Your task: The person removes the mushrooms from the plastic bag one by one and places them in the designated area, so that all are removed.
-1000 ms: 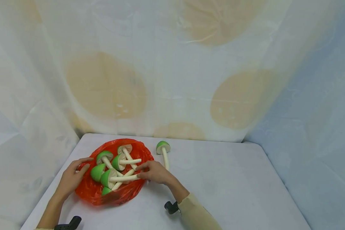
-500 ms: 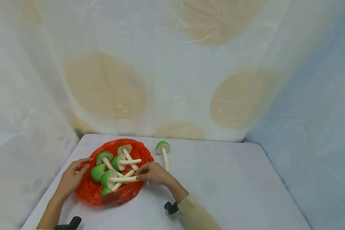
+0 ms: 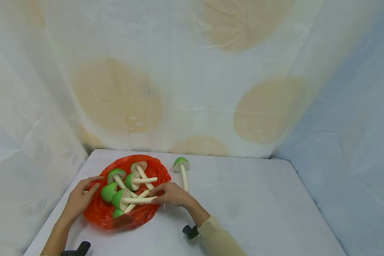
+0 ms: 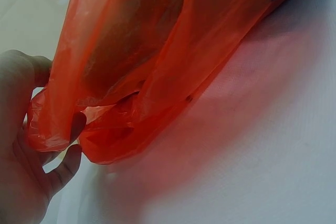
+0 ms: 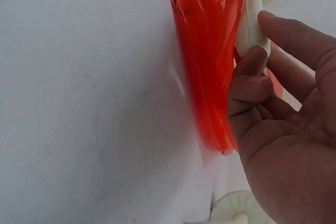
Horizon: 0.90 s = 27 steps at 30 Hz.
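Observation:
A red plastic bag (image 3: pixel 104 219), rolled open at the top, holds several green-capped mushrooms with long white stems. My left hand (image 3: pixel 77 200) grips the bag's left rim, its fingers and thumb around the folded plastic in the left wrist view. From the other side, my right hand (image 3: pixel 176 195) reaches over the bag's right rim. Its thumb and fingertips pinch the end of a mushroom (image 3: pixel 137 200) that lies on the near side of the heap, cap to the left. In the right wrist view, that white stem (image 5: pixel 252 30) shows between the fingertips, beside the red plastic.
One more mushroom (image 3: pixel 184 174) lies on the white table (image 3: pixel 259 209) just beyond my right hand, outside the bag. A pale curtain (image 3: pixel 192 89) with tan circles hangs behind the table, and pale sheets flank both sides.
My right hand has lowered very slightly at the bag's right rim, and the near mushroom's stem end has dipped a little with it. The left hand stays at the left rim.

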### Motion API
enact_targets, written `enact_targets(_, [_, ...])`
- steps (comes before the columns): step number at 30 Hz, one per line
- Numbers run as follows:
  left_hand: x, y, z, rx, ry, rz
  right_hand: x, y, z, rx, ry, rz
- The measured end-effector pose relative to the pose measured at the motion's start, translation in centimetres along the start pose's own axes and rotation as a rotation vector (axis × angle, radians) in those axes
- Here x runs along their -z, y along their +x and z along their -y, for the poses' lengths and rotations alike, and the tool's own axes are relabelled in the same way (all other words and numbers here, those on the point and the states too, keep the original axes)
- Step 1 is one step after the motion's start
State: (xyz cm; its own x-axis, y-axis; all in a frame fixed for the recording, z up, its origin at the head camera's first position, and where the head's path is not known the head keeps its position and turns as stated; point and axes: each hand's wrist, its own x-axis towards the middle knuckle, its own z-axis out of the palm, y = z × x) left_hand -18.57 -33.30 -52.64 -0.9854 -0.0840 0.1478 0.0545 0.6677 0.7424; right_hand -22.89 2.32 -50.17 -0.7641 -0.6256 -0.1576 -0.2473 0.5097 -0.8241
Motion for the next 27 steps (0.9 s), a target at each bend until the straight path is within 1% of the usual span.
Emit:
enact_targets(7, [-0.08, -0.05, -0.12, 0.021, -0.008, 0.011, -0.17, -0.01, -0.20, 0.011, -0.016, 0.028])
enact_targets(15, [-0.08, -0.01, -0.23, 0.017, 0.015, 0.006, -0.25, -0.21, 0.05, 0.033, -0.028, 0.052])
enact_targets(23, [-0.04, -0.01, -0.25, 0.009, 0.015, 0.004, -0.34, -0.12, -0.15, 0.055, -0.016, 0.075])
enact_targets(27, [-0.06, -0.05, -0.26, 0.017, 0.004, 0.006, -0.36, -0.23, -0.13, 0.048, 0.004, 0.086])
